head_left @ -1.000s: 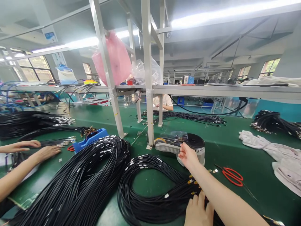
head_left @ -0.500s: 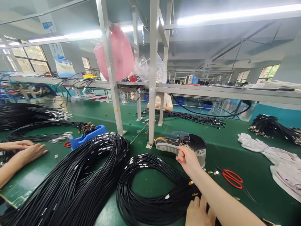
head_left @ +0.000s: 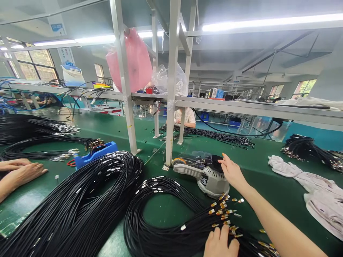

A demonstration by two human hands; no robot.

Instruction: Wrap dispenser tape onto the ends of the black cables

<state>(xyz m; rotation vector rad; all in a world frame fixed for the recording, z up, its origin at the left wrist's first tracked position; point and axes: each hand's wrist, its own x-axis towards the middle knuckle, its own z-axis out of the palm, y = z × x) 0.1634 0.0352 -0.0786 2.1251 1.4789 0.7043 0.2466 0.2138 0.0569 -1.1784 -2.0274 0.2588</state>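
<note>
A green bench (head_left: pixel 257 160) spreads around a grey machine (head_left: pixel 214 178). The larger coil (head_left: pixel 88 210) of black cable lies to the machine's left; the smaller coil (head_left: pixel 160 233) loops just in front of it. Both look weighty as bundles, springy and smooth-jacketed, apt to slide apart unless gathered around the full bundle. The machine appears rigid and fairly hefty, best held low on its body. At the machine's right, a worker's right hand (head_left: pixel 233 175), fingers extended and slightly bent, is at the rim of the black disc (head_left: pixel 215 161); whether it pinches anything cannot be seen. In front of the machine, the left hand (head_left: pixel 220 244), fingers loosely spread, rests on the smaller coil, any grip beneath hidden. The machine's clear cover (head_left: pixel 201 157) looks thin. Smallest, gold-and-white connectors (head_left: pixel 211 211) just before the machine seem fragile, poor places to pull.
</note>
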